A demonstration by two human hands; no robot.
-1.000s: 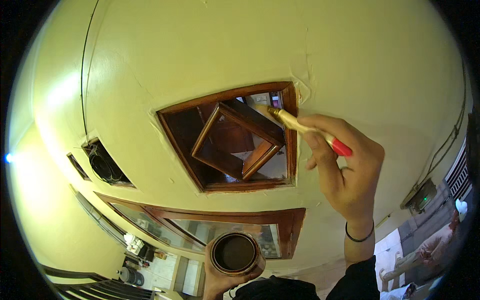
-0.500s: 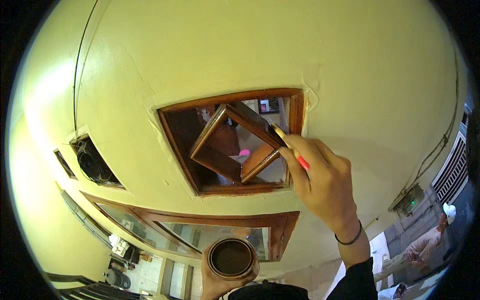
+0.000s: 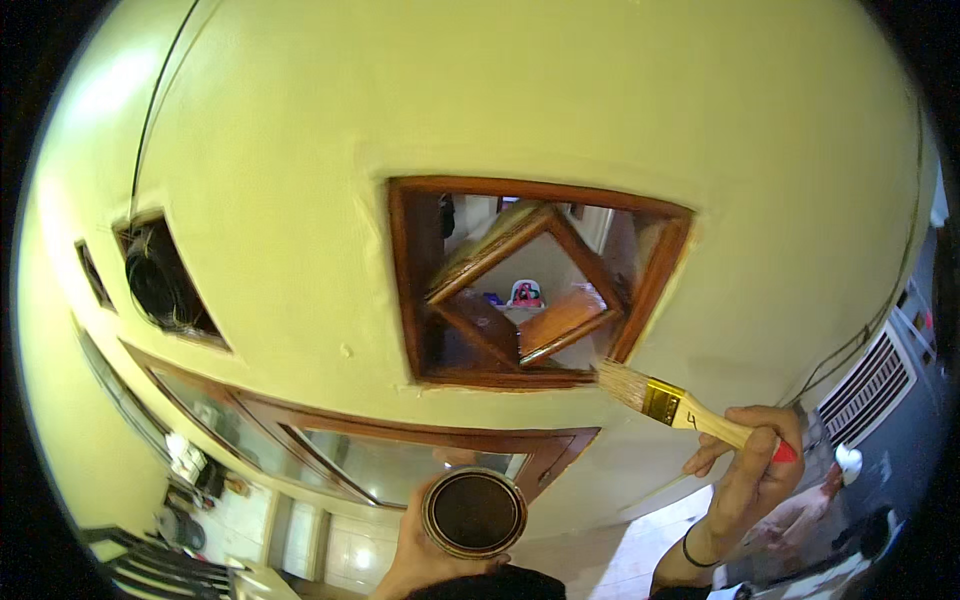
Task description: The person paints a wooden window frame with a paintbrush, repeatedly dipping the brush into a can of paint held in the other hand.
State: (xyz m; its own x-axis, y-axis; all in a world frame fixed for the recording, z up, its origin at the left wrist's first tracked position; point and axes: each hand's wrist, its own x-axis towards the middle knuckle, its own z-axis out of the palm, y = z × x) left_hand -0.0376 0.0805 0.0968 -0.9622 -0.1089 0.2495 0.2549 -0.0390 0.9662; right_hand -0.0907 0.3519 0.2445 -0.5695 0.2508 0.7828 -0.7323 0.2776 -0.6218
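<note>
My right hand grips the wooden handle of a paintbrush by its red-tipped end. The pale bristles point up and left, close to the lower right corner of a brown wooden vent frame set in the wall; I cannot tell whether they touch it. Inside that opening sits a tilted square wooden inner frame with a glossy brown surface. Low in the middle, my left hand holds an open round can with dark brown liquid inside. The fingers on its far side are hidden.
Yellow wall surrounds the opening. Below it runs a long brown wooden window frame. At left, a second opening holds coiled black cable. A slatted white grille and a person in pale clothes are at right.
My right hand has drawn down and right, away from the inner frame, bringing the whole brush into view. The view has shifted, and the can remains held low in my left hand.
</note>
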